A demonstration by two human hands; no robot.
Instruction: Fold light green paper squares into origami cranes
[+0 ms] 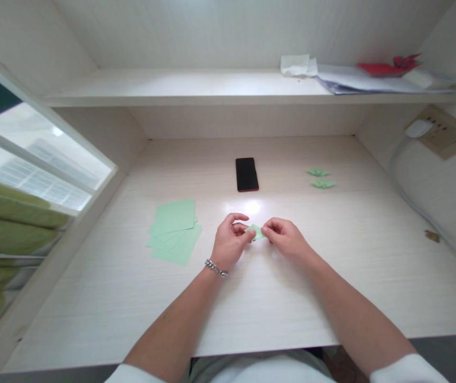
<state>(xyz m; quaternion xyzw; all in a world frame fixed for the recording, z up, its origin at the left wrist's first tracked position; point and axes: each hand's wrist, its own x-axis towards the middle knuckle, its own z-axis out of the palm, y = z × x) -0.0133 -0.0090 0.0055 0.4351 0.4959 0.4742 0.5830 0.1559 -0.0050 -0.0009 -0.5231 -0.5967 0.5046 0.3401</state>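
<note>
A small folded piece of green paper is held between both hands just above the white desk. My left hand, with a chain bracelet on the wrist, pinches its left end with curled fingers. My right hand pinches its right end. A stack of green paper sheets lies to the left of my left hand. Two finished green folded figures sit on the desk at the back right.
A black phone lies flat behind my hands. A shelf above the desk carries papers and a red object. A wall socket with a plugged charger and its cable is on the right. A window is at left.
</note>
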